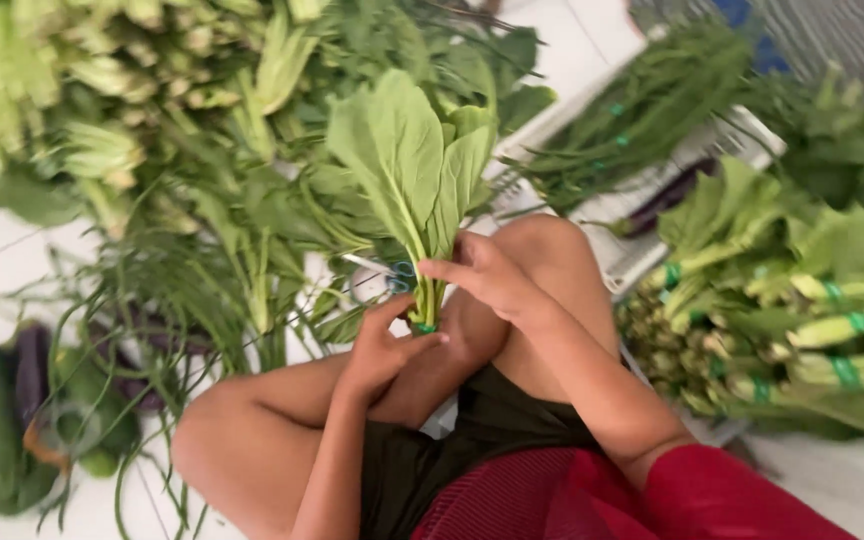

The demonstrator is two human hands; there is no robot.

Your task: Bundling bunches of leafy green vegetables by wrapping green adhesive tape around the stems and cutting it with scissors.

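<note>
1. Left hand [380, 345] pinches the base of the leafy bunch [414, 170]; right hand [482, 275] is clamped on the stems just above. Bunch is upright, frame centre.
2. Green band [424, 327] is already on the stem base; looks nearly tied.
3. Done: banded bundles [802, 320] at 3 o'clock.
4. Left: loose greens [152, 110] at 10 o'clock, seemingly unbanded.

Left hand [382, 345], right hand [487, 275] (both clasped)

Loose greens [202, 190] crowd the floor's [12, 250] far-left side; tied bundles [802, 320] and a white crate [642, 200] block the right. Bare tiles stay open at the near-right corner and left edge.
</note>
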